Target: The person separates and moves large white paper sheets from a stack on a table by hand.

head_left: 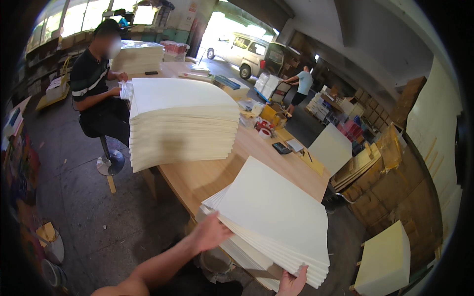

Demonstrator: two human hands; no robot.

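Observation:
A stack of large white paper sheets (276,202) lies at the near end of the wooden table, its layers fanned into steps along the front edge. My left hand (213,233) is at the left front corner of this stack, fingers stretched out along the sheet edges. At the right front corner, my right hand (293,282) pinches the sheet edges, thumb up; part of it is cut off by the frame's lower edge. Below the fanned sheets lies more stacked paper (242,259). Farther left on the table stands a taller pile of cream-white sheets (182,133) with wavy edges.
The wooden table (197,185) carries a calculator (282,148), tape rolls (265,133) and a pencil (310,156). A seated person (96,79) works at the left; another (302,86) stands by a loaded cart. Cardboard (395,187) leans at the right, near a pale stack (385,261).

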